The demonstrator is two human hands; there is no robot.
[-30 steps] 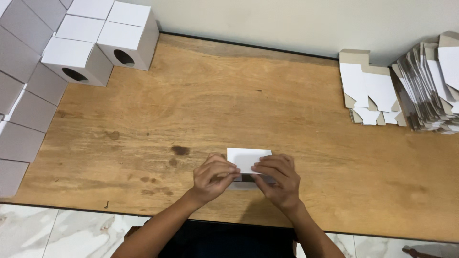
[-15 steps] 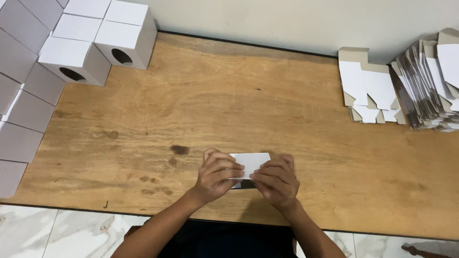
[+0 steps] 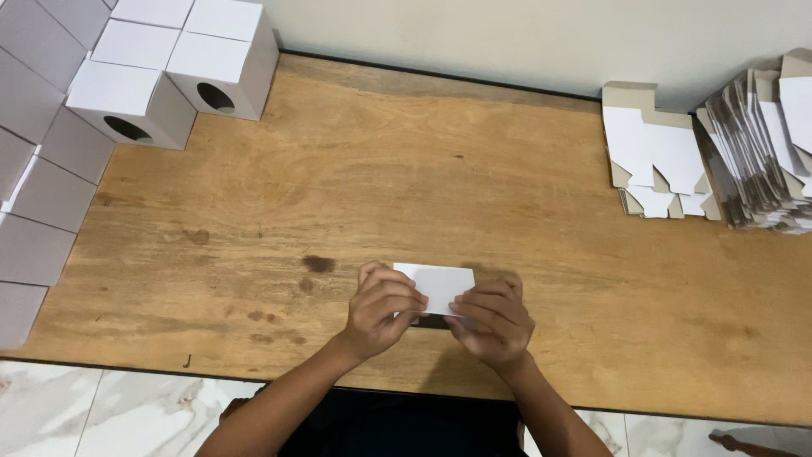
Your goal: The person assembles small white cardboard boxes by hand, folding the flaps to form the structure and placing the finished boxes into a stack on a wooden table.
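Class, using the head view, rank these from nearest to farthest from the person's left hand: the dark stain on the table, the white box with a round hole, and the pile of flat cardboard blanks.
From the left hand:
1. Dark stain, just to its upper left.
2. White box with a round hole, far left corner.
3. Pile of flat cardboard blanks, far right edge.

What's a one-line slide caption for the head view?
Both hands, left hand and right hand, grip a white cardboard box over a wooden table.

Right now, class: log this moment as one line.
left hand: grips white carton | right hand: grips it too | wooden table | folded boxes far-left
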